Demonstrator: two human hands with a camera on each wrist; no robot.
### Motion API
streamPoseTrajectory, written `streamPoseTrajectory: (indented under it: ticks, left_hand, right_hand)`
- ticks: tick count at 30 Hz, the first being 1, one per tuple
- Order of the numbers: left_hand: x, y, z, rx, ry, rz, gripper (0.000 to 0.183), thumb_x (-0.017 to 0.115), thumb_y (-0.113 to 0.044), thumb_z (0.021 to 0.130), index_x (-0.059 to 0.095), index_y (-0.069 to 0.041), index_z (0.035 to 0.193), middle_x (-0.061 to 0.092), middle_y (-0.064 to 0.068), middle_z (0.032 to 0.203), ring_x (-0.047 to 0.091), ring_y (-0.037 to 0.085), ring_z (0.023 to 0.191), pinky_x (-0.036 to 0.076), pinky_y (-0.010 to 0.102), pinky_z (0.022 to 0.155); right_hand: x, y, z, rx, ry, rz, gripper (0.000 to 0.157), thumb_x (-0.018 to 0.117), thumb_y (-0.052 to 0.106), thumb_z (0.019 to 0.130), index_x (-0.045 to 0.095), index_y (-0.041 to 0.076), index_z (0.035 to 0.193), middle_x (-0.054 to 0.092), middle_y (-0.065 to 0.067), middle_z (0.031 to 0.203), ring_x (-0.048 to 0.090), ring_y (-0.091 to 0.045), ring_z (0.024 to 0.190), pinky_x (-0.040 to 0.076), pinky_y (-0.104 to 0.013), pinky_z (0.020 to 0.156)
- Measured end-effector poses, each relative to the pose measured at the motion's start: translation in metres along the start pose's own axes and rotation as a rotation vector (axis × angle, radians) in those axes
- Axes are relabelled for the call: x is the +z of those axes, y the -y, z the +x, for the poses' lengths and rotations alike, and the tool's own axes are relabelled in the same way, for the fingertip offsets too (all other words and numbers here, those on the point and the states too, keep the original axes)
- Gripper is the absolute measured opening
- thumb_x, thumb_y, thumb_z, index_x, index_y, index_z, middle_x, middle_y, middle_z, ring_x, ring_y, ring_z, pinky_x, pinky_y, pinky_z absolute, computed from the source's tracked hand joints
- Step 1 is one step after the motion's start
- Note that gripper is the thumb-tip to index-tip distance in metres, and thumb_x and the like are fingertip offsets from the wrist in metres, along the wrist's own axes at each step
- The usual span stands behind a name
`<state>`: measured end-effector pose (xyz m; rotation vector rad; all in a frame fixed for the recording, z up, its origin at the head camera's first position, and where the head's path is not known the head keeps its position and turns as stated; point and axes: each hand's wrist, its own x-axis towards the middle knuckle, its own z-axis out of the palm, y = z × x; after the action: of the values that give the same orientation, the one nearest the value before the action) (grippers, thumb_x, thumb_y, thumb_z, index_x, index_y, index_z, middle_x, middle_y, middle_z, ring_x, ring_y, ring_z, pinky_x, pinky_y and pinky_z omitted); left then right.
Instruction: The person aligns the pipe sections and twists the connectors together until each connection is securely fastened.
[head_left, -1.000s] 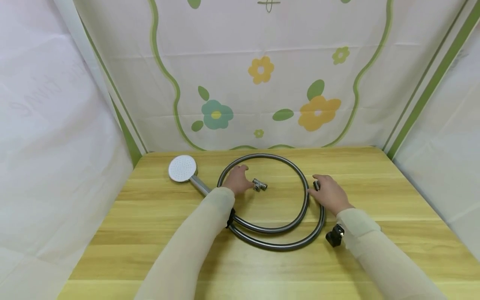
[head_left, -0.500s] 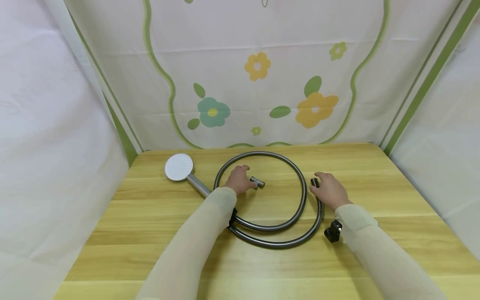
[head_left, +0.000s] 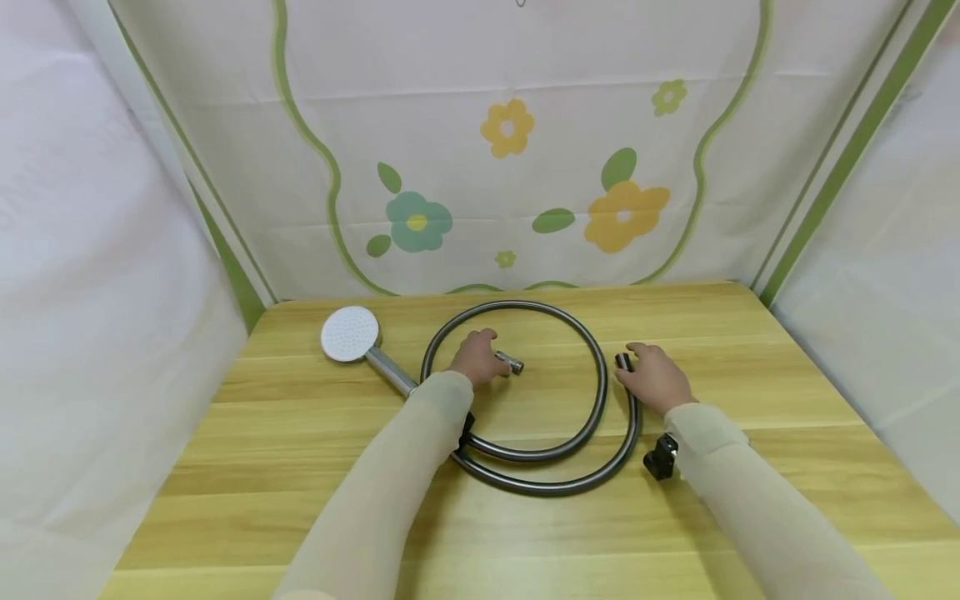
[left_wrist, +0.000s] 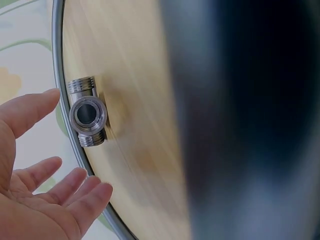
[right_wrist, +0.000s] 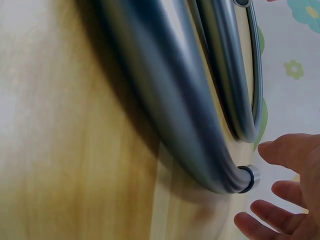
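At the far left hangs a plain white cloth wall (head_left: 97, 275), meeting a green-edged seam at the far left corner of the light wooden plank table (head_left: 525, 533), whose boards run left to right with darker grain bands. On the table's far left lies a round white shower head with a grey metal handle (head_left: 350, 334), the handle slanting near and right until a cream sleeve (head_left: 390, 492) covers it. The left hand (head_left: 474, 360) lies inside the coiled dark grey metal hose (head_left: 547, 486), fingers spread and relaxed, gripping nothing; the left wrist view shows its fingertips just beside, not around, the small silver threaded T-shaped pipe fitting (left_wrist: 87, 113), which rests on the wood close to the hose's far-left curve. The hose loops twice on the middle of the table, the loops lying side by side at the near edge. Behind it the back cloth (head_left: 517, 167) carries a wavy green border and teal, yellow and orange flowers. The right hand (head_left: 654, 377) rests right of the coil, fingers loosely open beside the hose's ringed end (right_wrist: 248, 178), with a gap showing between them in the right wrist view. A small black device (head_left: 662, 456) sits at the right wrist. Another white cloth wall (head_left: 877, 317) with a green stripe closes the right.
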<state>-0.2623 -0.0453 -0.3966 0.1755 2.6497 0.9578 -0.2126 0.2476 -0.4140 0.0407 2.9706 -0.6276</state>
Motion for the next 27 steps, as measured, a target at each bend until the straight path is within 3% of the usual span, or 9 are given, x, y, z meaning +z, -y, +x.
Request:
streamPoseTrajectory:
  ticks: [16,27]
  left_hand:
    - [0.0057,0.0018,0.0058,-0.064,0.035,-0.08,0.07,0.075,-0.014,0.082,0.042,-0.005,0.143,0.043,0.019,0.14,0.049,0.031,0.113,0.047,0.043,0.092]
    - [-0.002,-0.0052,0.0094,-0.06,0.054,-0.055,0.068,0.075,-0.019,0.085,0.042,-0.003,0.143,0.046,0.018,0.141,0.05,0.031,0.119,0.044,0.044,0.1]
  right_hand:
    - [-0.0002,-0.0008,0.0042,0.017,0.022,0.092,0.06,0.058,0.024,0.095,0.04,-0.012,0.139,0.051,-0.035,0.129,0.054,-0.047,0.113,0.047,-0.057,0.09]
    - [-0.0027,0.0036,0.0052,0.035,0.05,0.115,0.061,0.058,0.024,0.095,0.038,-0.013,0.14,0.051,-0.036,0.129,0.054,-0.047,0.114,0.047,-0.056,0.091]
